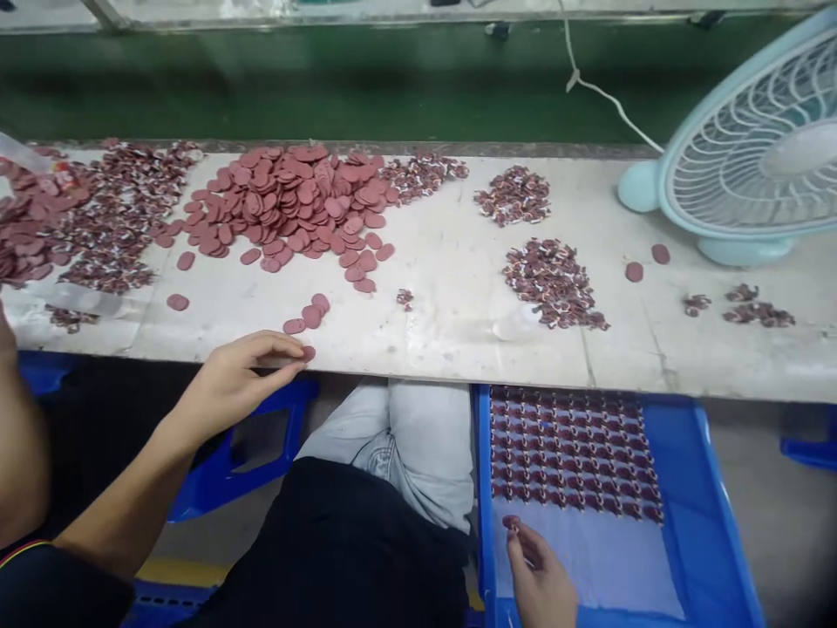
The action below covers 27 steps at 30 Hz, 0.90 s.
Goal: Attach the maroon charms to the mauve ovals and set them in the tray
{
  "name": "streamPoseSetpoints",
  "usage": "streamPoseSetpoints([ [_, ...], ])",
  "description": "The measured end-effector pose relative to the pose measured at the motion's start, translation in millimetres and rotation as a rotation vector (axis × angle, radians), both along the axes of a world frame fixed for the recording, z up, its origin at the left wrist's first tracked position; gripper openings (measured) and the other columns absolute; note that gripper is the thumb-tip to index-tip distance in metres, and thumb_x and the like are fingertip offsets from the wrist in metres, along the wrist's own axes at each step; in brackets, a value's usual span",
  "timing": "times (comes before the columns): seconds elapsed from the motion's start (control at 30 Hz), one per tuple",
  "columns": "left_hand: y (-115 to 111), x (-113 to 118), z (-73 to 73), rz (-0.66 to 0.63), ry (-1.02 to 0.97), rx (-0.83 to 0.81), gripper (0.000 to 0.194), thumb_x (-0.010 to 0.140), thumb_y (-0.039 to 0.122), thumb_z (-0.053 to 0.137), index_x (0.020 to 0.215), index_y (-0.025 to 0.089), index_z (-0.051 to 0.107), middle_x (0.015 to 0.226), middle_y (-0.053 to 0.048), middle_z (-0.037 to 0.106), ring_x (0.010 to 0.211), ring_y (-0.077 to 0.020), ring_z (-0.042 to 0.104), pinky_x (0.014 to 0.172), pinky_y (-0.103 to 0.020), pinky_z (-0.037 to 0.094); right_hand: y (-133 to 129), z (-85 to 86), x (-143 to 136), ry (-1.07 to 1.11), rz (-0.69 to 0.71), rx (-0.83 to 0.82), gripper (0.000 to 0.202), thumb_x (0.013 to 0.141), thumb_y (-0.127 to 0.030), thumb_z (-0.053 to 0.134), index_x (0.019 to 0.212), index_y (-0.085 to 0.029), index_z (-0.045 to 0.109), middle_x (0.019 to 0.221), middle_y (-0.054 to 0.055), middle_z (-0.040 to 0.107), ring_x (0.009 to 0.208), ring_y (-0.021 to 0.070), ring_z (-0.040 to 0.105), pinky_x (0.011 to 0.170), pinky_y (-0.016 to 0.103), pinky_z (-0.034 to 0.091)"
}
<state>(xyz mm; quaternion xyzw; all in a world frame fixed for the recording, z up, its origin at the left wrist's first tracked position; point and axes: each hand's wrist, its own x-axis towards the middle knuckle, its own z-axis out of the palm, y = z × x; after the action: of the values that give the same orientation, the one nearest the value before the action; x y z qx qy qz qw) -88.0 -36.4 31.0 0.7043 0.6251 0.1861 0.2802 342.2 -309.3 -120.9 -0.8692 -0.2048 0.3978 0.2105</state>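
My left hand [245, 375] is at the front edge of the table, with a flat reddish oval disc [309, 353] pinched between thumb and fingertips. Just beyond it lie a few loose discs [312, 316]. Low over the blue tray [703, 488], my right hand [542, 576] is closed on a small dark red figure piece, [511, 523] whose details are too small to make out. Rows of similar dark red pieces [575, 449] stand on a white sheet [588, 558] in that tray. The sheet's near part is bare beside my right hand.
A large heap of oval discs [288, 201] covers the table's back left. Small dark pieces lie in piles [553, 283] further right. A clear bottle [516, 324] lies near the front edge. A pale blue fan [751, 157] stands at right. Another person's arm [23, 436] shows at left.
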Motion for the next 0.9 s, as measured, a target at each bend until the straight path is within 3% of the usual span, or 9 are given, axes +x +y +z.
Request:
streamPoseSetpoints([
  [0.1, 8, 2, 6.1, 0.059, -0.02, -0.15, 0.037, 0.086, 0.052, 0.076, 0.106, 0.022, 0.07, 0.108, -0.004, 0.079, 0.091, -0.0186, 0.073, 0.086, -0.031, 0.061, -2, -10.3, -10, 0.053, 0.068, 0.0, 0.035, 0.067, -0.063, 0.073, 0.089, -0.038, 0.081, 0.093, 0.001, 0.084, 0.097, 0.036, 0.079, 0.092, 0.052, 0.061],
  [0.27, 14, 9, 12.0, 0.069, 0.04, -0.153, 0.039, 0.089, 0.055, 0.071, 0.102, 0.018, 0.07, 0.099, 0.004, 0.077, 0.079, -0.0093, 0.063, 0.081, -0.026, 0.056, 5, -16.7, -12, 0.08, 0.103, 0.031, 0.034, 0.072, -0.06, 0.07, 0.088, -0.033, 0.082, 0.091, 0.004, 0.084, 0.096, 0.0371, 0.079, 0.093, 0.054, 0.059],
  [0.43, 10, 12, 12.3, 0.159, -0.061, -0.088, 0.034, 0.09, 0.051, 0.073, 0.096, 0.018, 0.069, 0.099, 0.003, 0.077, 0.096, -0.0157, 0.07, 0.092, -0.034, 0.056, 13, -16.5, -10, 0.082, 0.12, 0.071, 0.026, 0.072, -0.055, 0.07, 0.083, -0.035, 0.082, 0.083, 0.002, 0.083, 0.092, 0.0367, 0.08, 0.089, 0.052, 0.061],
  [0.53, 7, 12, 13.4, 0.237, -0.195, -0.096, 0.034, 0.09, 0.05, 0.075, 0.1, 0.02, 0.064, 0.092, 0.003, 0.074, 0.093, -0.0196, 0.075, 0.075, -0.031, 0.058, 17, -17.0, -10, 0.092, 0.127, 0.079, 0.022, 0.072, -0.053, 0.071, 0.08, -0.036, 0.082, 0.082, 0.002, 0.083, 0.089, 0.0362, 0.08, 0.086, 0.051, 0.061],
  [0.63, 6, 11, 12.6, 0.23, -0.253, -0.071, 0.032, 0.089, 0.048, 0.075, 0.097, 0.02, 0.063, 0.085, 0.005, 0.069, 0.079, -0.0151, 0.071, 0.065, -0.028, 0.056, 20, -17.1, -12, 0.102, 0.13, 0.072, 0.023, 0.071, -0.053, 0.071, 0.08, -0.035, 0.082, 0.083, 0.002, 0.083, 0.09, 0.0362, 0.08, 0.087, 0.052, 0.061],
  [0.77, 6, 9, 7.2, 0.232, -0.44, -0.084, 0.035, 0.082, 0.046, 0.081, 0.085, 0.018, 0.06, 0.078, 0.005, 0.065, 0.059, -0.0048, 0.056, 0.057, -0.024, 0.05, 22, -9.9, -9, 0.127, 0.118, 0.053, 0.024, 0.068, -0.054, 0.073, 0.08, -0.035, 0.082, 0.085, 0.001, 0.083, 0.094, 0.0358, 0.079, 0.09, 0.051, 0.061],
  [0.9, 5, 1, 1.7, 0.265, -0.642, -0.193, 0.032, 0.075, 0.043, 0.085, 0.088, 0.019, 0.069, 0.094, 0.0, 0.075, 0.063, -0.0069, 0.059, 0.053, -0.023, 0.049, 27, 12.3, 8, 0.081, 0.003, 0.029, 0.028, 0.06, -0.056, 0.081, 0.078, -0.036, 0.081, 0.081, 0.001, 0.082, 0.089, 0.0392, 0.079, 0.085, 0.055, 0.063],
])
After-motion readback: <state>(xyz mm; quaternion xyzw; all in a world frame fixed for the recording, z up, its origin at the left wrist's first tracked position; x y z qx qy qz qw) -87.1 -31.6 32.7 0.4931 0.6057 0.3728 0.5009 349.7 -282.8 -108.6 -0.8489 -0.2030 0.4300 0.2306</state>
